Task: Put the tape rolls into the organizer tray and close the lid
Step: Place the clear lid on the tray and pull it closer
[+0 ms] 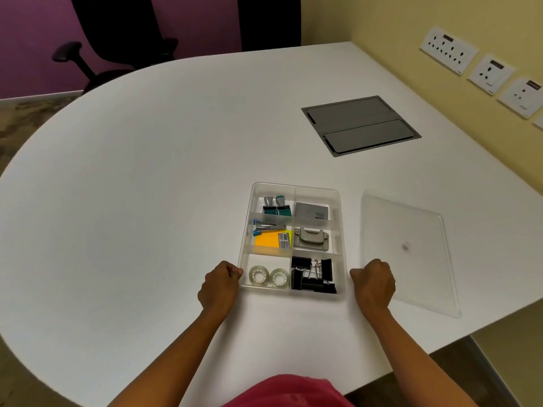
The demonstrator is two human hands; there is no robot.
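A clear plastic organizer tray with six compartments sits on the white table. Two clear tape rolls lie side by side in its near-left compartment. The frosted lid lies flat on the table to the tray's right. My left hand is curled in a fist, its knuckles touching the tray's near-left corner. On the other side, my right hand is fisted between tray and lid, near the tray's near-right corner. Neither hand holds anything.
Other compartments hold black binder clips, a hole punch, a stapler with yellow sticky notes, a grey box and teal clips. A grey cable hatch sits further back. The table edge runs close on the right.
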